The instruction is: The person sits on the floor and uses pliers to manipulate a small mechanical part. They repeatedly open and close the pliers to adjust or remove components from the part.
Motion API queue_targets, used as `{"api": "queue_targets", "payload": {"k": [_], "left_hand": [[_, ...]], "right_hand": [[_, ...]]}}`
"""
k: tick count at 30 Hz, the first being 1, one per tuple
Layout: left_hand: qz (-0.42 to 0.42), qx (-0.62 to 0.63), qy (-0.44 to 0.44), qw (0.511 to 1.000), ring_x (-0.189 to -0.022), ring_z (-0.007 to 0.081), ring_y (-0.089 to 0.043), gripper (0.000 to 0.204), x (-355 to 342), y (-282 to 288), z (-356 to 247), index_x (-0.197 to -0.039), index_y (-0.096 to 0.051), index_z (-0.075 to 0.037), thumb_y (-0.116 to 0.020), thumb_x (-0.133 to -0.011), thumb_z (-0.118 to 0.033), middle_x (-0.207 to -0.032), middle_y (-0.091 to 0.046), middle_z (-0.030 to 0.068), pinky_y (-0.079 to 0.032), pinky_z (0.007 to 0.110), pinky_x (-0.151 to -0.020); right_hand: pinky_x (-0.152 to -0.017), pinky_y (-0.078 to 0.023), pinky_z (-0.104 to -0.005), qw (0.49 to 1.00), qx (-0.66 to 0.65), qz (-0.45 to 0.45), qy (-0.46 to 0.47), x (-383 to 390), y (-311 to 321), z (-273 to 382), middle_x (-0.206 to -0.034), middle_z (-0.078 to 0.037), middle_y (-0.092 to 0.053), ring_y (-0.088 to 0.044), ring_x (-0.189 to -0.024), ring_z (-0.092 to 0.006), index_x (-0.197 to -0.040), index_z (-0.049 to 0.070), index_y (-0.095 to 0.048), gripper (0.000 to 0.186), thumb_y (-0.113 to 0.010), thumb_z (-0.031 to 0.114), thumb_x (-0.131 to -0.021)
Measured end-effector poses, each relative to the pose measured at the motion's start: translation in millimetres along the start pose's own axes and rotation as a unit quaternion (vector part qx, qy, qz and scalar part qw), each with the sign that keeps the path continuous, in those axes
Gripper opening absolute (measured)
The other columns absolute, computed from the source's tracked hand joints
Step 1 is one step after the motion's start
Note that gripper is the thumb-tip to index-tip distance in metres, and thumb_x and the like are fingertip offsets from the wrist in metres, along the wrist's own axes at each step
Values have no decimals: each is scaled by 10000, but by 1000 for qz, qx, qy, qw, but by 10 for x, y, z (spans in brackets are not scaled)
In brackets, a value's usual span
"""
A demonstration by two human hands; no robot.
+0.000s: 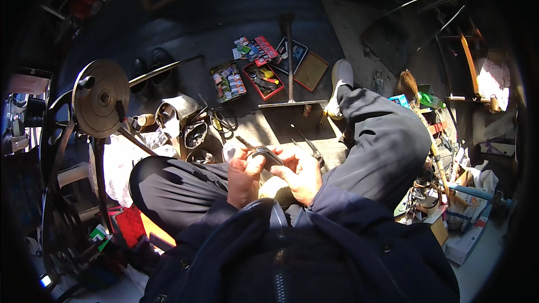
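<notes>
In front of my lap, both hands are on a small dark wristwatch (pixel 261 152), its strap sticking out toward the upper left. My left hand (pixel 242 180) grips its left side, with the thumb pressed against the case. On the other side, my right hand (pixel 302 176) has its fingers closed at the right end of the watch. Bright sun falls on both hands, and the finer parts of the watch are too small to make out. Just beyond the right hand lies a thin dark tool (pixel 312 146), which looks like tweezers or pliers.
Ahead on the floor sit a red tray of tools (pixel 264 91), a box of small packets (pixel 228 81) and blister cards (pixel 255 49). A metal stand (pixel 291 73) rises beside them. To the left is a round metal wheel (pixel 101 113); to the right, a broom (pixel 409 84) and clutter.
</notes>
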State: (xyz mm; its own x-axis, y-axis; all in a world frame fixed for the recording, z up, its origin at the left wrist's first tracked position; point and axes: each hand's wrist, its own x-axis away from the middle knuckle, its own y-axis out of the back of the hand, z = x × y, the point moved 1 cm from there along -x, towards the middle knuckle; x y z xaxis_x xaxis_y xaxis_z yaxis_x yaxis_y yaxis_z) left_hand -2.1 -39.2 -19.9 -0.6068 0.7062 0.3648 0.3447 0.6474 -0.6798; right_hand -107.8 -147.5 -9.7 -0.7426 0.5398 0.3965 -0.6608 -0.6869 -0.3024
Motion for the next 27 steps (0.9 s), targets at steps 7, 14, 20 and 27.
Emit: {"api": "queue_targets", "payload": {"k": [7, 14, 20, 27], "left_hand": [[-18, -16, 17, 1000, -1064, 228, -691, 283, -2, 64, 22, -1224, -555, 14, -651, -962, -26, -1152, -706, 182, -534, 348, -985], [-27, -39, 2, 999, -1037, 211, -702, 300, 5, 68, 36, -1235, -541, 16, -650, -957, -12, -1145, -716, 178, -550, 336, -954], [-26, -51, 15, 998, -1037, 201, -701, 295, 9, 88, 16, -1246, -537, 20, -636, -969, -7, -1154, -717, 171, -553, 324, -944], [-24, -49, 5, 998, -1028, 205, -702, 278, 1, 58, 47, -1244, -543, 26, -625, -981, -19, -1145, -714, 160, -557, 323, -934]], "right_hand": [[-937, -528, -338, 999, 37, -11, 14, -4, 12, -109, -1113, -113, -692, -663, -1040, -179, -1005, 2, -644, 227, -786, -49, -834], [-969, -504, -340, 999, 28, 4, -27, -23, 34, -118, -1182, -124, -681, -635, -1088, -184, -1063, -5, -629, 275, -787, -35, -840], [-985, -498, -338, 1000, 6, 17, -24, -12, 10, -91, -1191, -131, -661, -623, -1122, -200, -1049, -9, -619, 260, -782, -33, -849], [-993, -499, -339, 999, -16, 22, -30, -16, 70, -172, -1205, -135, -640, -610, -1148, -207, -1026, -8, -619, 239, -786, -21, -856]]}}
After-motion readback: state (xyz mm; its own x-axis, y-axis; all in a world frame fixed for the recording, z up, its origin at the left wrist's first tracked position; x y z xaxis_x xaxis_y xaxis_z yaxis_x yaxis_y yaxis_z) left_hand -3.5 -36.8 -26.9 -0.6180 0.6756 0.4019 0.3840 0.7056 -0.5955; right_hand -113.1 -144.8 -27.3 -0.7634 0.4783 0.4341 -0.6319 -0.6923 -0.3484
